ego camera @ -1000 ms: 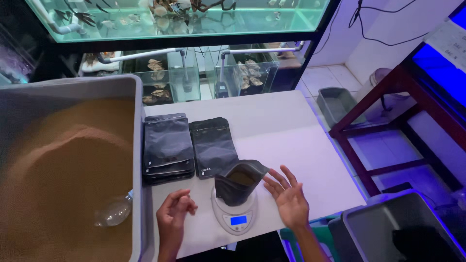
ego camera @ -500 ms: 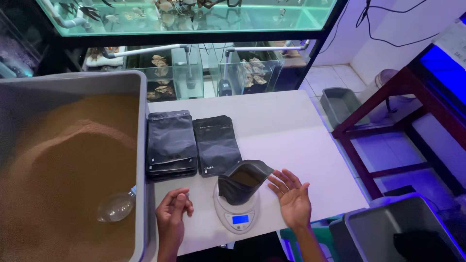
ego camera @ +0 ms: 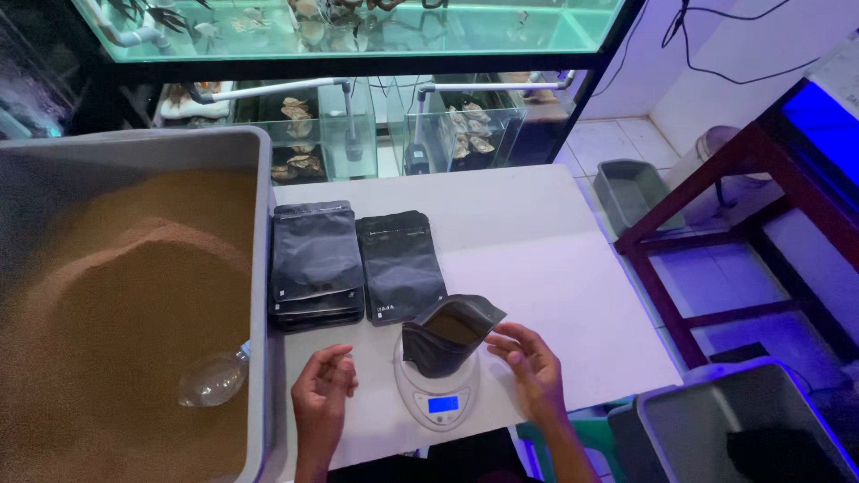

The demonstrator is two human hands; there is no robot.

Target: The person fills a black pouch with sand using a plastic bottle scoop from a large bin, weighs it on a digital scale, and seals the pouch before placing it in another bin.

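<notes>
Both hands had drifted nearer the scale (ego camera: 438,394): right hand (ego camera: 532,367) touching the filled open pouch's (ego camera: 447,335) rim, left hand (ego camera: 324,389) loosely curled, empty; sealing remained.

Aquarium tanks (ego camera: 358,27), grey floor tray (ego camera: 631,190)

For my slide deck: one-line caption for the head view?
Open black pouch stands on small white digital scale between bare left hand and right hand.
</notes>
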